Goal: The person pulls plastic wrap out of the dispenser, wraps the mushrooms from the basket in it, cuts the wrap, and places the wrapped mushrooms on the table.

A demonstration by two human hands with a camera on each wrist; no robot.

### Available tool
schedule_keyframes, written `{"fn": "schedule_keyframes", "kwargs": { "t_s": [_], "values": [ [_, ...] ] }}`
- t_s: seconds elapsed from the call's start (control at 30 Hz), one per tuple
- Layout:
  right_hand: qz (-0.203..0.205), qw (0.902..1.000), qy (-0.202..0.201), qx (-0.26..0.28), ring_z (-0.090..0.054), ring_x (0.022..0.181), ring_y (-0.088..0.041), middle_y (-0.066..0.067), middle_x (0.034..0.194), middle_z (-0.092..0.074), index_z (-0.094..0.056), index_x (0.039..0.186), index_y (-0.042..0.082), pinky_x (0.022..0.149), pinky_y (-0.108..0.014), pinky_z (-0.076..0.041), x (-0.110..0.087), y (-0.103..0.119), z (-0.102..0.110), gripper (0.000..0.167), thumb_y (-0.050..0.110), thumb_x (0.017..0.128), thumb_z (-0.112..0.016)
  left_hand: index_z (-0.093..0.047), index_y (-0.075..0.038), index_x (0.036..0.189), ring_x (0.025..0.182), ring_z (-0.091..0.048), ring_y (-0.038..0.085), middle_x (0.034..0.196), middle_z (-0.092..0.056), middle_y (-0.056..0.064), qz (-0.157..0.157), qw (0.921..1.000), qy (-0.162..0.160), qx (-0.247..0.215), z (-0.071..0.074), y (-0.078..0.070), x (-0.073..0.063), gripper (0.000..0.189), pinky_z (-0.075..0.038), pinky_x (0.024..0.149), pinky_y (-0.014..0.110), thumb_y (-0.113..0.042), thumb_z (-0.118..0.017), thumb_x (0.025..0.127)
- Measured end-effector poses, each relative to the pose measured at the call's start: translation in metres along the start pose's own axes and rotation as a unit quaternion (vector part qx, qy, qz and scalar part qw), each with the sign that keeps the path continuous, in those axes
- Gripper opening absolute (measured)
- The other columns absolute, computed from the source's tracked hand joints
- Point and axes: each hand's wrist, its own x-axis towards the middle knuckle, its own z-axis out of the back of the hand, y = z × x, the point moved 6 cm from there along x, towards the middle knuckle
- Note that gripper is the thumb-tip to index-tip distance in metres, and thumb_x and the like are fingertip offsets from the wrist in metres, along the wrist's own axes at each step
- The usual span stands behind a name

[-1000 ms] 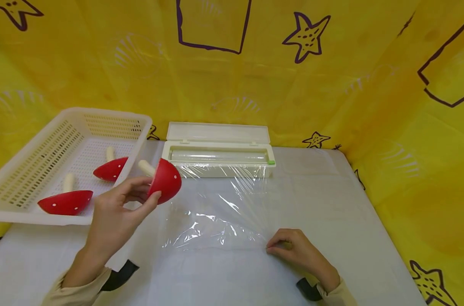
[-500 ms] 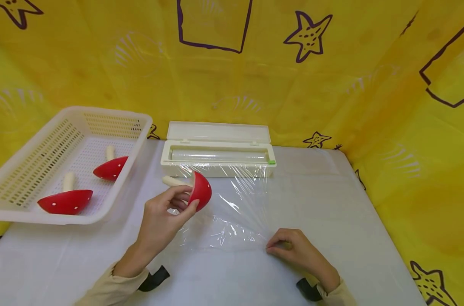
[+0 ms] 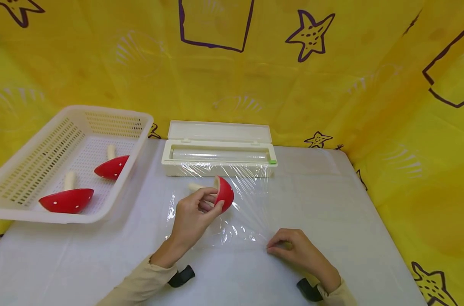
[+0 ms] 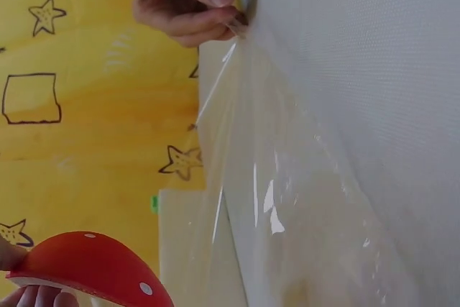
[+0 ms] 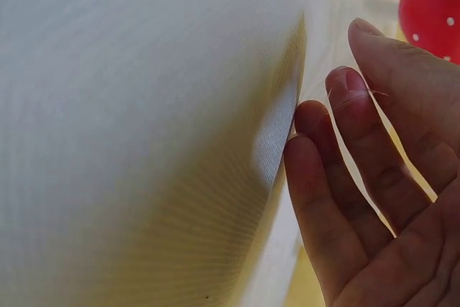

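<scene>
My left hand (image 3: 193,219) grips a toy mushroom (image 3: 225,194) by its red, white-dotted cap, with the pale stem pointing left. It is over a sheet of clear plastic wrap (image 3: 239,229) spread on the table. That sheet runs forward from a roll (image 3: 218,154) inside a cream dispenser box (image 3: 220,170) whose lid is raised. At the sheet's near right corner, my right hand (image 3: 298,250) pinches the wrap between thumb and fingers. The left wrist view shows the film stretched from the right hand (image 4: 190,5), with the red cap (image 4: 93,267) at the lower left.
A white plastic basket (image 3: 98,216) stands on the left with two more toy mushrooms, one near (image 3: 66,201) and one farther back (image 3: 111,168). A white cloth covers the table (image 3: 316,191). Yellow patterned curtain (image 3: 278,93) closes off the back and right side.
My left hand has carried the toy mushroom rightward from beside the basket to over the plastic wrap. My right hand has stayed at the sheet's corner.
</scene>
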Motion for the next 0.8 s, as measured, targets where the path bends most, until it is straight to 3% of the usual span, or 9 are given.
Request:
{"fn": "schedule_keyframes", "kwargs": {
  "t_s": [0.37, 0.5, 0.63, 0.8],
  "values": [
    [0.014, 0.9999, -0.003, -0.008, -0.066, 0.080, -0.007, -0.001, 0.084, -0.073, -0.074, 0.090, 0.016, 0.075, -0.023, -0.055, 0.001, 0.000, 0.000, 0.008, 0.010, 0.085, -0.077, -0.073, -0.002, 0.101, 0.064, -0.069, 0.013, 0.081, -0.075, 0.006, 0.050, 0.9986, 0.012, 0.010, -0.023, 0.017, -0.003, 0.024, -0.057, 0.064, 0.020, -0.006, -0.082, 0.079],
    [0.016, 0.9998, -0.002, -0.010, -0.065, 0.080, -0.005, -0.003, 0.084, -0.073, -0.073, 0.090, 0.015, 0.076, -0.020, -0.055, 0.002, 0.000, -0.001, 0.006, 0.012, 0.086, -0.076, -0.073, -0.002, 0.101, 0.063, -0.069, 0.013, 0.079, -0.074, 0.007, 0.055, 0.9980, 0.015, 0.026, -0.028, 0.021, -0.004, 0.024, -0.057, 0.062, 0.020, -0.007, -0.081, 0.079],
    [0.025, 0.9996, -0.006, -0.014, -0.065, 0.080, -0.003, 0.000, 0.084, -0.072, -0.073, 0.089, 0.015, 0.076, -0.017, -0.054, 0.004, 0.001, -0.002, 0.008, 0.009, 0.085, -0.077, -0.072, -0.002, 0.102, 0.060, -0.068, 0.012, 0.078, -0.074, 0.007, 0.061, 0.9970, 0.022, 0.043, -0.035, 0.022, -0.005, 0.025, -0.055, 0.059, 0.020, -0.008, -0.081, 0.080],
    [0.053, 0.9984, -0.009, -0.016, -0.065, 0.079, -0.007, 0.000, 0.085, -0.072, -0.073, 0.089, 0.012, 0.077, -0.017, -0.053, 0.007, 0.006, -0.003, 0.014, 0.002, 0.081, -0.079, -0.070, -0.006, 0.103, 0.060, -0.069, 0.011, 0.078, -0.074, 0.005, 0.089, 0.9938, 0.043, 0.051, -0.045, 0.026, -0.007, 0.026, -0.055, 0.062, 0.021, -0.010, -0.081, 0.080]
  ]
}}
